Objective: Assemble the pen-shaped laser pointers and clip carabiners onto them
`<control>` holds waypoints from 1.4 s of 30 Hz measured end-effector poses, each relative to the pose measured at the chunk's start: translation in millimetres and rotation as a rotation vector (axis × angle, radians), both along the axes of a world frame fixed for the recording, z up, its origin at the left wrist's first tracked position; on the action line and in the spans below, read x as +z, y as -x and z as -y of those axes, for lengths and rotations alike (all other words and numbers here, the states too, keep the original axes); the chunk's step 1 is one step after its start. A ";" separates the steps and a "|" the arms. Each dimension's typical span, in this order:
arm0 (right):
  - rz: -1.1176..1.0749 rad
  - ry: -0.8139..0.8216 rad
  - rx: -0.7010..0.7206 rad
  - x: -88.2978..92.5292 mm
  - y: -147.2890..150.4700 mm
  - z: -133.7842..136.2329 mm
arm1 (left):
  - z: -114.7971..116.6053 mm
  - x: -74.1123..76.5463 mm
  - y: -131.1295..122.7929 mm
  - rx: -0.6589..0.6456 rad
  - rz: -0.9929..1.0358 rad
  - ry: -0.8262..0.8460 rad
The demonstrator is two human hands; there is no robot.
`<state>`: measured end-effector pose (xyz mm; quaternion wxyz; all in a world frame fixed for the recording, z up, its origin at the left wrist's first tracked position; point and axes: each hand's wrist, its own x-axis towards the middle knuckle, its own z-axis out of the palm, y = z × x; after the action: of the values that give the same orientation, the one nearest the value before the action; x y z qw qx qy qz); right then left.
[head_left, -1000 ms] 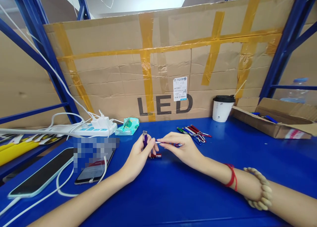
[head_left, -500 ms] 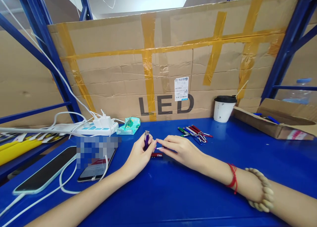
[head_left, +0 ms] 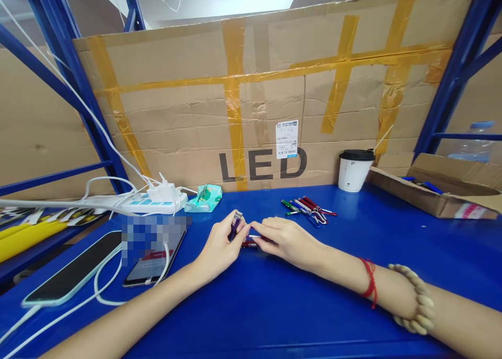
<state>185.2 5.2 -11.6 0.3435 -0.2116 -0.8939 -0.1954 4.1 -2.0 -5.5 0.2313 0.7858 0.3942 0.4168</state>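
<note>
My left hand (head_left: 220, 242) is closed around a small purple metal tube (head_left: 235, 227) with a silver end, held tilted with that end upward. Opposite it, my right hand (head_left: 288, 239) pinches a thin silvery piece (head_left: 254, 236) between thumb and fingers. Its far end meets the left fingertips; whether it joins the purple tube is hidden. Just below the fingertips, a dark red tube (head_left: 249, 244) lies on the blue table (head_left: 251, 307). Beyond my right hand lies a group of similar green, blue, silver and red tubes (head_left: 308, 206), some with carabiner-like clips.
Left are two phones (head_left: 74, 270) (head_left: 157, 262) with white cables, and a power strip (head_left: 155, 205) beside a green packet (head_left: 204, 198). A lidded paper cup (head_left: 355, 172) and an open cardboard box (head_left: 439, 197) stand right. Taped cardboard (head_left: 188, 129) walls the back.
The purple tube has tipped to the right in my left hand, its silver end slightly lower. My right fingers have shifted a little around the thin piece. The tubes on the table lie unchanged.
</note>
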 end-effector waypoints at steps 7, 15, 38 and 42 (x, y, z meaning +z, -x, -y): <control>-0.034 0.026 0.005 -0.4 1.5 1.6 | 0.8 -1.7 -0.7 -0.015 -0.003 -0.005; -0.046 0.154 0.002 2.2 1.3 1.3 | 4.5 -0.6 -4.0 -0.030 0.008 0.034; -0.299 -0.015 0.079 6.7 1.1 5.5 | 13.9 4.3 -6.9 -0.480 0.431 0.655; -0.272 0.108 0.096 5.6 -0.8 1.8 | 9.8 3.5 -5.0 -0.410 0.456 0.646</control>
<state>186.0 3.3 -5.9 0.4586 -0.2113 -0.8574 -0.0997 9.0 -11.8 -1.9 0.6240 0.6230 0.2789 0.3803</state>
